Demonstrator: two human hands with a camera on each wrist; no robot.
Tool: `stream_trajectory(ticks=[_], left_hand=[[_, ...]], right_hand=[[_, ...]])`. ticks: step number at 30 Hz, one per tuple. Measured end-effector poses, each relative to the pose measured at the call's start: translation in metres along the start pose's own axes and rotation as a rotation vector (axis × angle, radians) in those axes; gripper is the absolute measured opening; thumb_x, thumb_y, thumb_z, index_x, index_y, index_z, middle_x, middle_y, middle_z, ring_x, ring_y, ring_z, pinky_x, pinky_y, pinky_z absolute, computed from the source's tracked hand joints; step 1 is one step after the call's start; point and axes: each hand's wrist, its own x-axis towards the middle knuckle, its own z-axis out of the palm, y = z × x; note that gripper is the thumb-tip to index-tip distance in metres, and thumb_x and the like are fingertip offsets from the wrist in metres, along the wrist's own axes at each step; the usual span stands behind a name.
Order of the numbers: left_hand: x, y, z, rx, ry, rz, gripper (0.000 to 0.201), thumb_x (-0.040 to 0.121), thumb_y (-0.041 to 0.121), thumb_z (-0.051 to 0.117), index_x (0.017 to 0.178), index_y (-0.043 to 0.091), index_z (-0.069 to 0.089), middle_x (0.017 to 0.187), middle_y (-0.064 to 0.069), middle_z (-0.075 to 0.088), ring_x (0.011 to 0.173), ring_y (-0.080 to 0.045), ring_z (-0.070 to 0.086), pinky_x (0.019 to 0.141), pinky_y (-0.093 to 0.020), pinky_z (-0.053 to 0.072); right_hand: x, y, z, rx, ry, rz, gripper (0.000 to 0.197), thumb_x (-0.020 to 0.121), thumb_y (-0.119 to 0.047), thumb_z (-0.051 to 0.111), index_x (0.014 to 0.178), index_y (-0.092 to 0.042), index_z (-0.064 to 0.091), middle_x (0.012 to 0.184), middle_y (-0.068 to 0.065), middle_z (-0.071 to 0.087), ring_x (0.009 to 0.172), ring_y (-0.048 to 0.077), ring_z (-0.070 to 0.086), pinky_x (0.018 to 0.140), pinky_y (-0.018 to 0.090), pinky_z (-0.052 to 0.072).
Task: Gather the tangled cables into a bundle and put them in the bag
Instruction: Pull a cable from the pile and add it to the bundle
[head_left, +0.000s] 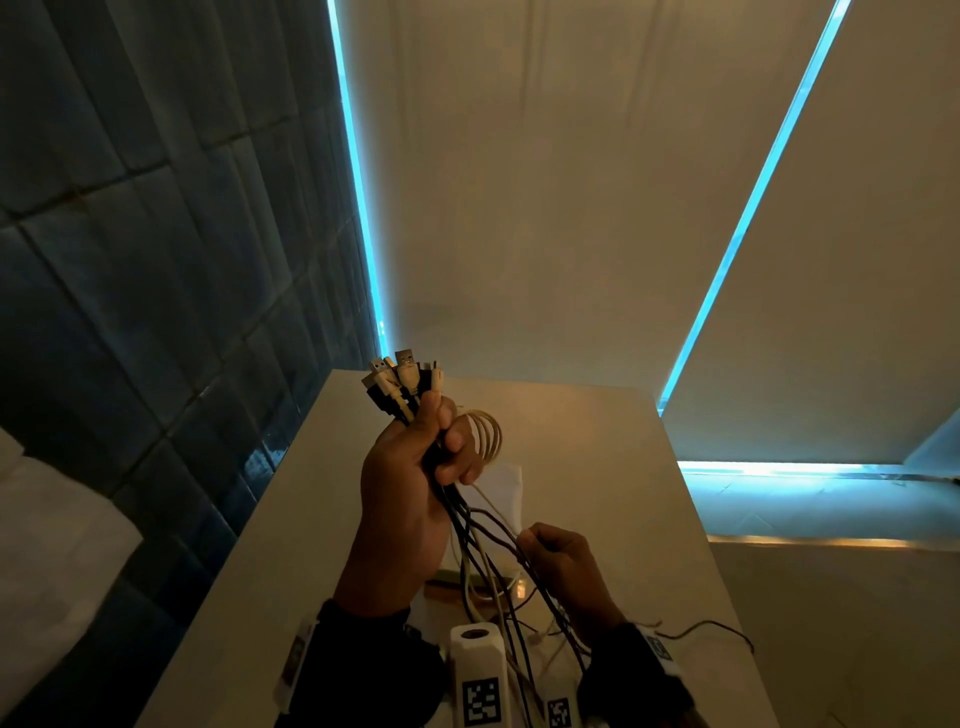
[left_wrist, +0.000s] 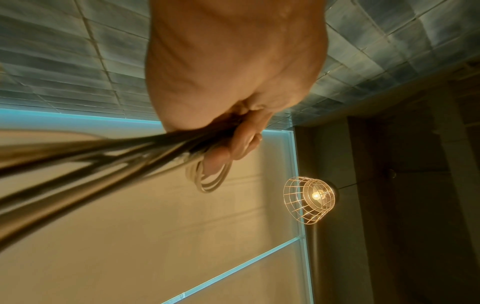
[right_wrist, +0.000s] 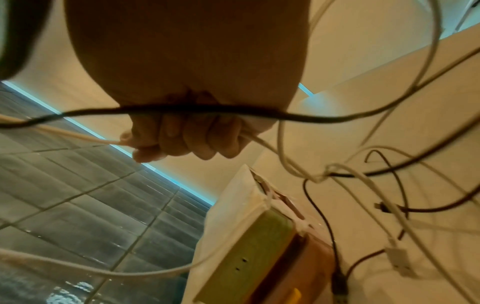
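Observation:
My left hand (head_left: 415, 467) is raised above the table and grips a bunch of black and white cables (head_left: 467, 530). Their USB plugs (head_left: 402, 376) stick up out of the fist, and a small white coil (head_left: 485, 434) loops round the fingers. The left wrist view shows the same fist (left_wrist: 233, 133) closed round the bunch. Lower and to the right, my right hand (head_left: 558, 558) curls round a white cable (right_wrist: 262, 142) that runs through its fist (right_wrist: 187, 137). A black cable (right_wrist: 306, 118) crosses in front of those fingers. The paper bag (right_wrist: 239, 207) lies on the table beneath the hanging strands.
The white table (head_left: 597, 467) stands in a corner, with a dark tiled wall (head_left: 156, 234) on the left and light blinds behind. Loose cable ends and plugs (right_wrist: 397, 257) trail over the tabletop near me. A caged lamp (left_wrist: 309, 200) glows beside the wall.

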Motion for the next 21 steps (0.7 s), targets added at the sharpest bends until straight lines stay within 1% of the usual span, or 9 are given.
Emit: stream_trajectory(ticks=[2,6,9,13,15,17,18,19,21], left_hand=[[-0.001,0.001,0.0,-0.007,-0.01,-0.011,0.027,0.094,0.027,0.039,0.071,0.013,0.043,0.058,0.003,0.04,0.042,-0.007,0.028,0.045,-0.021,0.031],[-0.001,0.001,0.0,0.014,-0.023,-0.02,0.025,0.091,0.027,0.04,0.071,0.014,0.043,0.058,0.003,0.04,0.042,-0.006,0.028,0.045,-0.021,0.028],[0.0,0.002,-0.002,0.028,-0.011,-0.018,0.024,0.09,0.027,0.041,0.071,0.014,0.043,0.058,0.003,0.041,0.042,-0.006,0.028,0.046,-0.021,0.027],[0.0,0.001,-0.006,0.078,0.013,-0.035,0.023,0.089,0.028,0.043,0.072,0.013,0.043,0.058,0.003,0.042,0.041,-0.006,0.028,0.045,-0.021,0.027],[0.002,0.0,-0.008,0.125,0.044,-0.046,0.025,0.092,0.028,0.042,0.072,0.013,0.043,0.058,0.002,0.043,0.041,-0.006,0.029,0.045,-0.021,0.027],[0.004,0.0,-0.011,0.174,0.091,-0.044,0.028,0.097,0.024,0.038,0.073,0.012,0.043,0.058,0.002,0.043,0.041,-0.006,0.029,0.045,-0.021,0.026],[0.005,0.0,-0.012,0.195,0.113,-0.047,0.029,0.099,0.023,0.036,0.073,0.012,0.044,0.059,0.002,0.044,0.041,-0.006,0.03,0.046,-0.021,0.026],[0.006,-0.001,-0.013,0.215,0.132,-0.053,0.03,0.1,0.022,0.036,0.073,0.012,0.044,0.059,0.001,0.044,0.042,-0.007,0.031,0.046,-0.022,0.026],[0.006,-0.005,-0.012,0.266,0.171,-0.071,0.031,0.101,0.02,0.036,0.072,0.012,0.044,0.059,0.0,0.047,0.044,-0.008,0.035,0.047,-0.022,0.028]], right_hand=[[0.0,0.012,0.0,-0.019,0.019,0.03,0.035,0.094,-0.012,0.057,0.059,-0.016,0.058,0.053,-0.009,0.049,0.051,0.002,0.041,0.053,0.015,0.034],[0.003,0.032,0.0,-0.087,0.066,0.065,0.041,0.093,-0.008,0.057,0.054,-0.021,0.06,0.056,-0.007,0.051,0.057,0.007,0.045,0.059,0.021,0.037],[0.005,0.039,0.001,-0.123,0.083,0.092,0.039,0.091,-0.01,0.059,0.054,-0.02,0.061,0.055,-0.007,0.055,0.056,0.005,0.048,0.06,0.022,0.039],[0.009,0.045,0.002,-0.216,0.106,0.142,0.036,0.09,-0.014,0.061,0.054,-0.019,0.064,0.053,-0.007,0.055,0.053,0.006,0.048,0.06,0.027,0.039],[0.013,0.034,0.001,-0.245,0.183,0.169,0.035,0.089,-0.014,0.061,0.054,-0.017,0.064,0.049,-0.008,0.054,0.049,0.004,0.047,0.057,0.026,0.038],[0.017,0.01,0.002,-0.149,0.282,0.169,0.028,0.087,-0.013,0.062,0.06,-0.012,0.065,0.049,-0.004,0.05,0.046,0.009,0.042,0.051,0.028,0.034],[0.018,-0.008,0.003,-0.065,0.309,0.149,0.023,0.087,-0.012,0.061,0.064,-0.009,0.066,0.049,0.001,0.047,0.045,0.013,0.038,0.048,0.028,0.031],[0.019,-0.026,0.005,0.021,0.316,0.114,0.02,0.088,-0.011,0.061,0.069,-0.005,0.065,0.05,0.004,0.043,0.044,0.014,0.035,0.045,0.027,0.029],[0.016,-0.064,0.009,0.156,0.277,0.001,0.017,0.091,-0.01,0.058,0.077,0.0,0.064,0.051,0.006,0.039,0.044,0.014,0.029,0.043,0.025,0.023]])
